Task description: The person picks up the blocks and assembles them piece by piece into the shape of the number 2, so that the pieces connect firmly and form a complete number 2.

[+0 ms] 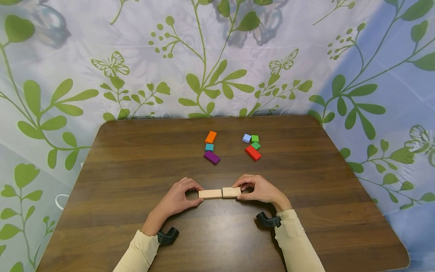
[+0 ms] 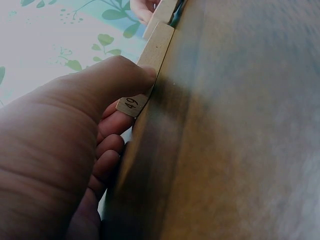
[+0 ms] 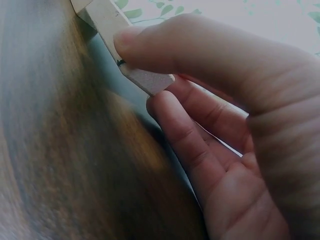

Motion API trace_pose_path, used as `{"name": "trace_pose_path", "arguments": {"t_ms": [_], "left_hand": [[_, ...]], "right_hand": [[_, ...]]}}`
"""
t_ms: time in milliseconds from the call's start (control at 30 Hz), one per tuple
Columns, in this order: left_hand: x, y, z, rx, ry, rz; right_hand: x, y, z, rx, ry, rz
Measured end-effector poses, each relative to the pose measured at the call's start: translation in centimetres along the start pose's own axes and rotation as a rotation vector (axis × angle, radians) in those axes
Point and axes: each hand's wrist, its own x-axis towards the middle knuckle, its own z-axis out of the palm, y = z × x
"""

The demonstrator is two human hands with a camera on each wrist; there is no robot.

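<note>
Pale wood filled both my grips: my left hand (image 1: 178,194), at nine o'clock of the pair, pinched the outer end of a plain block (image 1: 210,194) printed with 49, while my right hand (image 1: 259,189), at three o'clock, held the outer end of a second plain block (image 1: 231,192) between thumb and fingers. The two blocks sat end to end along the nine-to-three line, in front of me on the brown table (image 1: 289,158); I couldn't tell whether their inner ends touched. From my right wrist, the second one looked slightly raised.

I judged the lining-up nearly done, with perhaps only settling the ends and letting go left. Seven coloured blocks lay untouched by either hand, and whether they had a part to play I couldn't tell.

Just short of twelve o'clock from the pair ran a purple block (image 1: 212,158), then a teal block (image 1: 209,147), then an orange block (image 1: 210,137). Towards one o'clock clustered a red block (image 1: 253,153), a darker green block (image 1: 256,145), a bright green block (image 1: 255,138) and a light-blue block (image 1: 246,138). No container showed in any view. Beyond, at twelve, hung a leaf-printed cloth (image 1: 136,22).
</note>
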Motion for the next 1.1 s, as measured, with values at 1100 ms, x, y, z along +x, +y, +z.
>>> {"name": "trace_pose_path", "arguments": {"t_ms": [1100], "left_hand": [[-0.02,0.12,0.06,-0.001,0.008,0.006]], "right_hand": [[0.26,-0.29,0.29,-0.025,-0.002,0.012]]}}
